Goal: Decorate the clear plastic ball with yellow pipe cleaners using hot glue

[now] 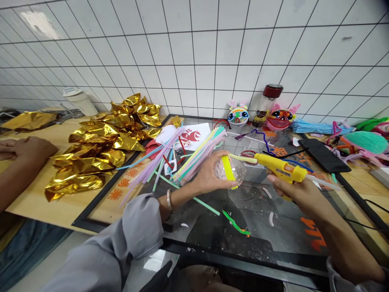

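Note:
My left hand (209,174) is closed round a clear plastic ball (238,171) with pale pink material showing in it. A bright yellow strip (227,168) runs across the ball. In my right hand (296,190) is a yellow glue gun (278,167), with a clear glue stick (323,181) standing out of its back end. The gun's nozzle points left toward the ball; a pale yellow strip (243,158) stretches between the two, and I cannot tell which one it joins. Below them a green twisted pipe cleaner (234,223) lies on the glass top.
Bundled pastel pipe cleaners (200,156) and a paper with a red print (194,138) lie behind my left hand. Gold foil packets (100,142) cover the left. Decorated balls (238,115), a bottle (267,105) and a phone (323,155) are rearward. Another person's hand (33,148) rests far left.

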`<state>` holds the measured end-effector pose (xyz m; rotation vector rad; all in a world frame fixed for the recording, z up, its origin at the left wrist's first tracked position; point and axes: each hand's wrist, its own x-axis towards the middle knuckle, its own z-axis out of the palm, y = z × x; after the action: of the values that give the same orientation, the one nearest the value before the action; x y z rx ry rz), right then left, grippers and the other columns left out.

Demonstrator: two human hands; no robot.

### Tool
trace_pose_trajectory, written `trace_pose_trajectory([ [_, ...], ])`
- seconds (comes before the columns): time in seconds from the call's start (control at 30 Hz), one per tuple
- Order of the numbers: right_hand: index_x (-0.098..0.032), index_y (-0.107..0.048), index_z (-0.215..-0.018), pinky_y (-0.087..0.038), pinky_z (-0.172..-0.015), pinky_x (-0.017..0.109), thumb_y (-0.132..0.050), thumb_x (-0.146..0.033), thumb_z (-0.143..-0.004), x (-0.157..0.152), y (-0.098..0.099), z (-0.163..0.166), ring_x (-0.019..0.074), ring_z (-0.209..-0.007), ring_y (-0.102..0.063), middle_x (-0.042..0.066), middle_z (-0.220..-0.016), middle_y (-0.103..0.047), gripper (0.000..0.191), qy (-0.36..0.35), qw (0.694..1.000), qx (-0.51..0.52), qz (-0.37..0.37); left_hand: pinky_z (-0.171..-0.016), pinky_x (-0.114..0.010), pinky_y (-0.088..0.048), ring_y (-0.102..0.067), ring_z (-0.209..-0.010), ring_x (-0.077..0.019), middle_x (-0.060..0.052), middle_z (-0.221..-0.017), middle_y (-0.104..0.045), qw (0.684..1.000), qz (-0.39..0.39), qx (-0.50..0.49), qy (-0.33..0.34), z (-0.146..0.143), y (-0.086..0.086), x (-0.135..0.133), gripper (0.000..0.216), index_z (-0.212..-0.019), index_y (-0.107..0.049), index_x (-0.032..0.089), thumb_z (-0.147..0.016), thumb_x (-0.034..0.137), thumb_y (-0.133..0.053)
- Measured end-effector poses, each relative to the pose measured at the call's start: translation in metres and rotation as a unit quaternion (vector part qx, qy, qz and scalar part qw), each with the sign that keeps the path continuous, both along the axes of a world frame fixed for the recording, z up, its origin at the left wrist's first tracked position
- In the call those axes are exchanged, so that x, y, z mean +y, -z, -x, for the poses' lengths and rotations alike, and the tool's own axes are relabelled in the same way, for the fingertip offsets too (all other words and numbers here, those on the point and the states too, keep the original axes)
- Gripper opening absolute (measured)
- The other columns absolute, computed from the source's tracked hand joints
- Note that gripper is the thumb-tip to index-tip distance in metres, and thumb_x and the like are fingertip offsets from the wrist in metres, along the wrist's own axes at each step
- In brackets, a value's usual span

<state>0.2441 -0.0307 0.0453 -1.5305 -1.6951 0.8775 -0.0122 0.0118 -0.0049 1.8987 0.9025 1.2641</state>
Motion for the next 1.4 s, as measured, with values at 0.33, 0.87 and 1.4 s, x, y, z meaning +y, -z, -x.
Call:
trace_pose_trajectory([
  [0.33,-0.018,-0.062,-0.098,-0.046,-0.059,0.033,-0.050,-0.019,-0.080,0.011,0.041,-0.026,0.0235,-0.078,-0.062,0.011,-0.099,-0.060,0.021,-0.038,0.900,-0.406,-0.155,-0.112,-0.047,-0.040,-0.055,-0.126,-0.0305,-0.013,-0.135,-0.056,1.000,0.010,-0.004,0.000,0.002,0.000,-0.001,0.080,-0.126,-0.051,0.020,-0.056,0.036,-0.087],
  [0.87,-0.023,-0.057,-0.129,-0.053,-0.091,0.038,-0.057,-0.027,-0.093,-0.006,-0.033,0.045,0.0248,-0.106,-0.064,0.011,-0.114,-0.068,0.036,-0.109,0.858,-0.237,-0.443,-0.108,-0.045,-0.043,-0.056,-0.123,-0.0300,-0.013,-0.130,-0.059,0.998,-0.052,0.014,0.016,-0.001,0.000,-0.002,0.077,-0.122,-0.053,0.020,-0.056,0.038,-0.088],
  [1.4,-0.024,-0.071,-0.094,-0.056,-0.090,0.040,-0.057,-0.015,-0.090,-0.001,-0.013,0.060,0.0208,-0.096,-0.072,0.005,-0.096,-0.077,0.018,-0.172,0.908,-0.040,-0.380,-0.106,-0.046,-0.043,-0.058,-0.119,-0.0298,-0.011,-0.127,-0.060,0.997,-0.075,0.029,0.020,0.001,-0.003,-0.003,0.074,-0.121,-0.053,0.022,-0.058,0.039,-0.086],
])
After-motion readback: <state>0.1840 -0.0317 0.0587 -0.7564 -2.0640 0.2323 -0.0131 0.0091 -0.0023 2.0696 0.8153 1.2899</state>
